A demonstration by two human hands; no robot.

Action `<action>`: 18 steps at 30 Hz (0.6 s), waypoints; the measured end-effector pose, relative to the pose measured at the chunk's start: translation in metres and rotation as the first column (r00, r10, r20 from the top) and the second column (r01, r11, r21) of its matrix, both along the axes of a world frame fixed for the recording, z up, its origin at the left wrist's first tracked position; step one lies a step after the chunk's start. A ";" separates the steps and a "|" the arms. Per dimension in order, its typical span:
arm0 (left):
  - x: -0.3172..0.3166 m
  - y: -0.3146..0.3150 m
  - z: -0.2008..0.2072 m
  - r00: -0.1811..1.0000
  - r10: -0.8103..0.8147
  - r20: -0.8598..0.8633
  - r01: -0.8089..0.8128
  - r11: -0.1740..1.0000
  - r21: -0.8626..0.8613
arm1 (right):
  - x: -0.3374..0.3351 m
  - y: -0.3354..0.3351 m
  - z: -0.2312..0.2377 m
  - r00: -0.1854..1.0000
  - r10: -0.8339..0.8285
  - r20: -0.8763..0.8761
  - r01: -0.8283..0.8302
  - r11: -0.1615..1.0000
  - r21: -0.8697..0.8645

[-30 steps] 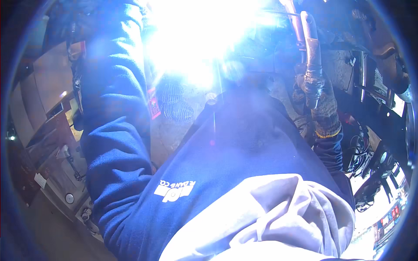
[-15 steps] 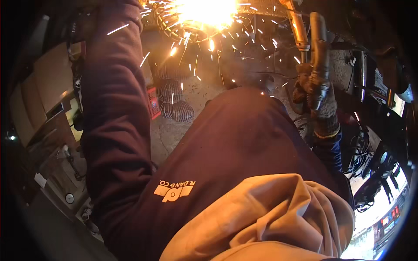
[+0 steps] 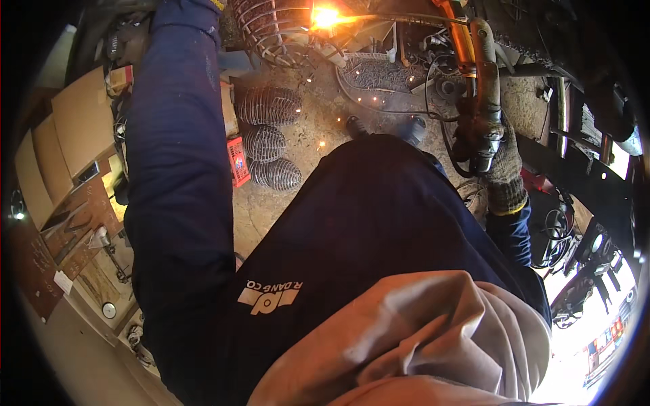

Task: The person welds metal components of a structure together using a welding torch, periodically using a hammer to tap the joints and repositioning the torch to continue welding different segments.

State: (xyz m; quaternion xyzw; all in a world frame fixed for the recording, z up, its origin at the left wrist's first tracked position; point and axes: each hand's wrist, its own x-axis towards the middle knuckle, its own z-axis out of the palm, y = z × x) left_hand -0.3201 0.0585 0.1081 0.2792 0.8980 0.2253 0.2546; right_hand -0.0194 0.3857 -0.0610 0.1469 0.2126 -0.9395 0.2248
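Observation:
My right hand (image 3: 504, 159), in a grey knitted glove with a yellow cuff edge, is closed around a welding electrode holder (image 3: 486, 95). From the holder's far end, a thin welding rod (image 3: 413, 18) runs left to a small glowing spot. That glow lies at the right side of a round wire cage (image 3: 271, 34), partly cut off by the top edge. My left arm (image 3: 179, 135) stretches forward beside the cage. Only a bit of yellow glove cuff (image 3: 218, 4) shows at its end; the left hand itself is beyond the picture.
Several wire cages (image 3: 264, 143) stand on the floor next to a red crate (image 3: 238, 161). Cables (image 3: 433, 111) loop near my feet (image 3: 413, 127). A tray of dark bits (image 3: 379, 71) lies beyond. Cardboard (image 3: 84, 125) leans at left; a few sparks are falling.
The large white glare and dense spark shower have shrunk to a small orange glow with few sparks. The electrode holder's handle has tilted slightly; the cage and floor now show clearly.

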 end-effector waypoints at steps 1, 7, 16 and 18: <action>0.000 0.000 -0.001 1.000 -0.001 -0.002 0.001 1.000 0.000 | 0.000 0.001 -0.001 0.999 0.026 -0.034 -0.020 0.989 0.144; 0.000 0.000 -0.003 1.000 -0.007 -0.004 0.007 1.000 0.003 | 0.004 0.000 0.009 0.978 0.203 -0.050 -0.112 0.710 0.695; -0.008 0.014 -0.014 0.998 -0.059 -0.007 0.059 0.998 0.036 | 0.022 0.008 -0.028 0.995 0.047 -0.089 0.019 0.780 0.625; -0.010 0.011 -0.013 0.999 -0.047 -0.002 0.047 0.999 0.024 | 0.020 -0.002 -0.013 0.996 0.082 -0.023 -0.021 0.497 0.868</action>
